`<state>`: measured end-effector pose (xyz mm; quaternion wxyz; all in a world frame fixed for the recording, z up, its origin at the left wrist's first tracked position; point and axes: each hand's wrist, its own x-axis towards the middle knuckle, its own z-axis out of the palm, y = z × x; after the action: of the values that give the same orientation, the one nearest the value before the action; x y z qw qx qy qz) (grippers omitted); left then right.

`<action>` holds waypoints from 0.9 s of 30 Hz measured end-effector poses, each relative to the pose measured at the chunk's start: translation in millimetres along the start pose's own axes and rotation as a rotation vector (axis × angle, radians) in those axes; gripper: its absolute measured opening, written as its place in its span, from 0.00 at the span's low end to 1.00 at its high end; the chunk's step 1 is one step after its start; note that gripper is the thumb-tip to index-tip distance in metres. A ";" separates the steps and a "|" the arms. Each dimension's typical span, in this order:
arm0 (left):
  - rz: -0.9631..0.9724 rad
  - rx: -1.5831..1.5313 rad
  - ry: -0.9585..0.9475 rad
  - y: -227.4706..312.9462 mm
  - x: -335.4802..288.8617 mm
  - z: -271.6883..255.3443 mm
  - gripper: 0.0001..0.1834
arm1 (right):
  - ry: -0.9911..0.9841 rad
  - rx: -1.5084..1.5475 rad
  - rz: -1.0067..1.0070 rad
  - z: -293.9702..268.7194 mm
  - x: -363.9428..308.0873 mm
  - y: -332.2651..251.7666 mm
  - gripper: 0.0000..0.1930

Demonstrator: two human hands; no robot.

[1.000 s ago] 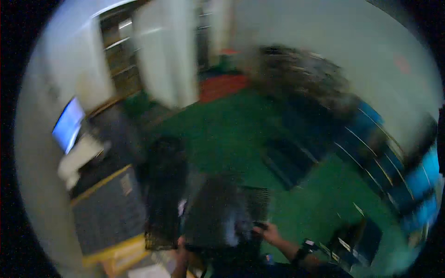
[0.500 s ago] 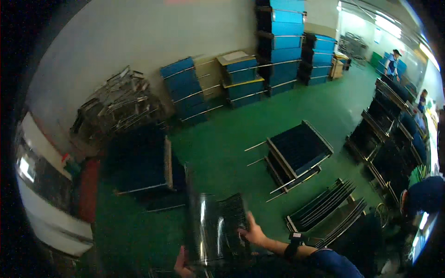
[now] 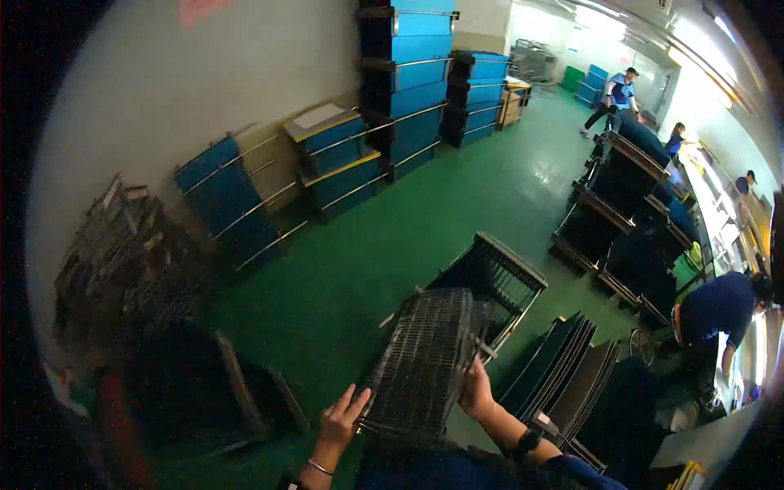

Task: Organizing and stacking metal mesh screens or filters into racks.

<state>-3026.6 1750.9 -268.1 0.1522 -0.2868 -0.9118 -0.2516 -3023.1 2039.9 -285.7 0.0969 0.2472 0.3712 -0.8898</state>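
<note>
At the lower centre of the frame, both hands gripped a stack of wire mesh trays (image 3: pixel 429 359), the left hand (image 3: pixel 341 418) curled round its near corner, the right hand (image 3: pixel 476 390) clasping its side edge, apparently to steady it above the green floor (image 3: pixel 425 212) beside a dark wire rack (image 3: pixel 494 278).

Head view, fisheye. Circular black vignette is eating all four corners; straight edges are bending hard toward the rim, esp. the stacked blue plastic crates w/ metal bars (image 3: pixel 412 90) and the pale wall (image 3: pixel 204 90).

Light is coming from ceiling strip lamps (image 3: pixel 604 18) upper right; that area is blowing out to white. Soft glare is sitting on the glossy green floor (image 3: pixel 523 175) below them.

Left and lower-left are falling off to deep shadow; detail is getting lost there.

Centre is reading fairly sharp: the black wire-mesh rack (image 3: pixel 429 359) is showing its grid. Slight motion softness on the left hand (image 3: pixel 341 420) and right hand (image 3: pixel 476 390). Far figures are staying small and soft. Overall colour cast is running cool, contrast high.
</note>
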 end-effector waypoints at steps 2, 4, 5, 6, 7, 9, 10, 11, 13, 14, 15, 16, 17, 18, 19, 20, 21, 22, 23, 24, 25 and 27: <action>0.051 -0.054 -0.028 -19.2 46.4 8.7 0.21 | 0.093 0.124 0.093 7.6 10.4 -32.1 0.37; 0.144 -0.130 -0.021 -35.3 90.3 23.2 0.22 | 0.016 0.153 0.030 9.8 19.1 -54.3 0.39; 0.142 -0.124 -0.030 -42.9 112.3 34.7 0.22 | 0.068 0.112 0.034 3.4 25.5 -61.5 0.33; 0.219 -0.141 -0.024 -51.2 133.5 47.3 0.23 | 0.089 0.109 -0.011 -1.9 42.5 -62.0 0.28; 0.295 -0.164 -0.023 -51.7 146.2 61.8 0.24 | 0.117 0.106 -0.054 -13.2 53.4 -59.5 0.24; 0.322 -0.156 -0.103 -55.0 160.5 93.4 0.25 | 0.244 0.123 -0.071 -33.0 71.4 -53.4 0.18; 0.380 -0.142 -0.167 -60.4 183.5 108.6 0.26 | 0.364 0.151 -0.121 -39.8 92.3 -59.4 0.13; 0.347 -0.177 -0.239 -57.4 192.2 121.2 0.27 | 0.370 0.167 -0.134 -54.2 98.2 -59.2 0.13; 0.462 -0.202 -0.269 -59.7 223.6 130.5 0.28 | 0.501 0.186 -0.012 -77.1 103.8 -63.3 0.11; 0.476 -0.208 -0.319 -69.3 232.0 139.2 0.29 | 0.552 0.141 0.000 -72.2 108.2 -69.0 0.11; 0.495 -0.215 -0.368 -82.1 237.7 147.6 0.29 | 0.608 0.100 0.008 -64.8 112.3 -72.9 0.11; 0.496 -0.286 -0.438 -85.6 253.4 150.3 0.29 | 0.684 0.089 -0.163 -72.7 130.0 -60.9 0.12; 0.544 -0.296 -0.446 -90.3 264.6 147.6 0.29 | 0.727 0.080 -0.078 -65.5 135.1 -66.0 0.07; 0.532 -0.338 -0.471 -93.6 278.4 146.7 0.29 | 0.736 0.158 -0.129 -53.2 137.7 -70.4 0.06; 0.523 -0.377 -0.494 -98.8 293.9 153.2 0.29 | 0.742 0.235 -0.187 -44.0 143.7 -75.7 0.06; 0.563 -0.483 -0.379 -105.8 302.6 167.8 0.21 | 0.763 0.232 -0.228 -36.5 154.3 -76.3 0.05; 0.596 -0.594 -0.265 -114.6 311.1 182.0 0.17 | 0.733 0.328 -0.267 -28.7 161.6 -77.6 0.07; 0.618 -0.589 -0.308 -124.1 325.7 186.9 0.17 | 0.736 0.265 -0.335 -41.2 173.7 -63.5 0.13; 0.612 -0.601 -0.434 -122.4 349.8 168.1 0.17 | 0.734 0.193 -0.392 -35.6 184.1 -60.6 0.21; 0.644 -0.601 -0.443 -135.3 364.0 178.5 0.17 | 0.848 0.240 -0.341 -28.6 195.6 -57.8 0.23; 0.669 -0.596 -0.445 -154.2 371.7 188.4 0.18 | 0.903 0.205 -0.267 -12.4 204.8 -65.6 0.23; 0.765 -0.620 -0.503 -196.2 396.4 216.2 0.19 | 0.893 0.265 -0.388 -1.5 236.6 -53.9 0.19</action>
<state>-3485.9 1906.8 -352.5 -0.0815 -0.6801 -0.6341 -0.3588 -3245.0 2081.7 -374.6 -0.2705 0.5403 0.2995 -0.7384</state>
